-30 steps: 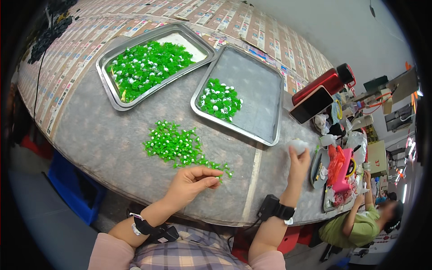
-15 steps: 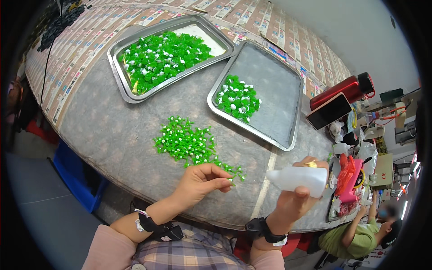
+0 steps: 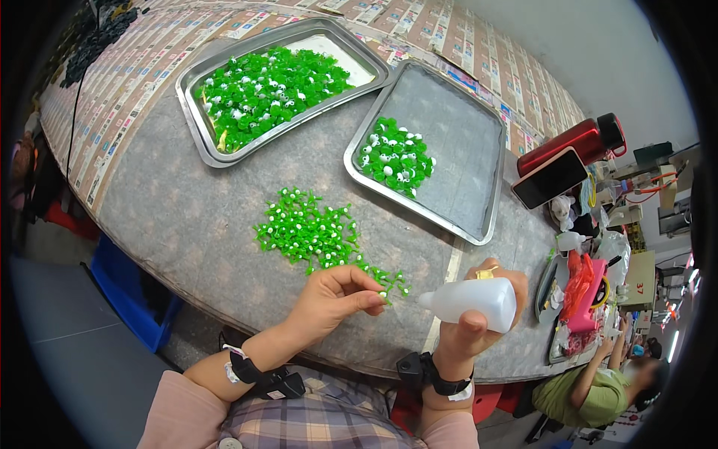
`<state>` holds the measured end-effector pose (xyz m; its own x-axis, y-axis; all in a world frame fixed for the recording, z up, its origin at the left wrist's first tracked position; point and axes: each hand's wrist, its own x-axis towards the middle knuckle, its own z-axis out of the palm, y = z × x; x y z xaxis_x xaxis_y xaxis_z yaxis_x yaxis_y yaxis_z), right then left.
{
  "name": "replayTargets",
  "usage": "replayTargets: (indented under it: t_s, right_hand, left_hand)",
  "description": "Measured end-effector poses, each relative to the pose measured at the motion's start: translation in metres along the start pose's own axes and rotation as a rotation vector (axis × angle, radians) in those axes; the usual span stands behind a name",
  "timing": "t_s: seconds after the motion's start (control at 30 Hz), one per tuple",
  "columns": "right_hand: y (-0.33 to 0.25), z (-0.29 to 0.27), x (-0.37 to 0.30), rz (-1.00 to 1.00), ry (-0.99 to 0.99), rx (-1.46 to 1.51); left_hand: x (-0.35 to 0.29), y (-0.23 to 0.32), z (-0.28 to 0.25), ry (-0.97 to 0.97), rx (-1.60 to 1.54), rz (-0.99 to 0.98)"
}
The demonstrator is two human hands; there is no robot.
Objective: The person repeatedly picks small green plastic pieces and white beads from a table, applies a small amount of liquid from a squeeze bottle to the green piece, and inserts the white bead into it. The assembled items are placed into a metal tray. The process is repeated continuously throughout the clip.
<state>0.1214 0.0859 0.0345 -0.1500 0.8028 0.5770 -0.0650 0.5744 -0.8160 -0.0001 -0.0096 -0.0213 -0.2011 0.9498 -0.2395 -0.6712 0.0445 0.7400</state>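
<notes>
Between thumb and forefinger, my left hand [image 3: 329, 303] pinches a small green piece with a white tip [image 3: 384, 294]. My right hand [image 3: 482, 318] is wrapped round a translucent white squeeze bottle [image 3: 475, 301], tilted on its side with the nozzle pointing left toward the pinched piece; a gap separates the two. Just beyond my left fingers lies a loose pile of small green pieces with white tips [image 3: 310, 228]. Farther off, a metal tray [image 3: 490, 217] holds a small heap of green and white parts [image 3: 396, 157].
A second metal tray [image 3: 217, 159], fuller of green and white parts, stands at the far left. At right are a phone [image 3: 551, 178] leaning on a red flask [image 3: 561, 142], a pink holder [image 3: 587, 299] and a red plastic bag [image 3: 574, 280]. Another person [image 3: 591, 393] sits at lower right.
My right hand has moved left with the squeeze bottle, bringing its nozzle closer to my left fingers. My left hand has barely shifted and keeps its pinch.
</notes>
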Motion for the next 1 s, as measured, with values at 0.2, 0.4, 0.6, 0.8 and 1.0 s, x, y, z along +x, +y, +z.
replayTargets:
  t_s: [0.2,0.4,0.6,0.8,1.0]
  right_hand:
    - [0.0003,0.0012,-0.0004,0.006,-0.043,0.009]
    - [0.0048,-0.0018,-0.0002,-0.045,-0.098,-0.043]
    - [0.0012,-0.0027,-0.0008,0.028,0.004,0.005]
    - [0.0021,-0.0027,0.001,-0.007,-0.027,-0.051]
    - [0.0009,-0.0005,-0.0001,-0.058,0.085,0.008]
  left_hand:
    - [-0.0006,0.0017,0.0007,0.0,0.0,-0.017]
    - [-0.0001,0.0004,-0.0005,-0.017,0.004,-0.003]
    - [0.0004,-0.0017,-0.0021,-0.033,-0.015,0.0]
    - [0.0004,-0.0013,-0.002,-0.031,-0.01,0.0]
    - [-0.0004,-0.0031,-0.0021,-0.001,0.011,0.013]
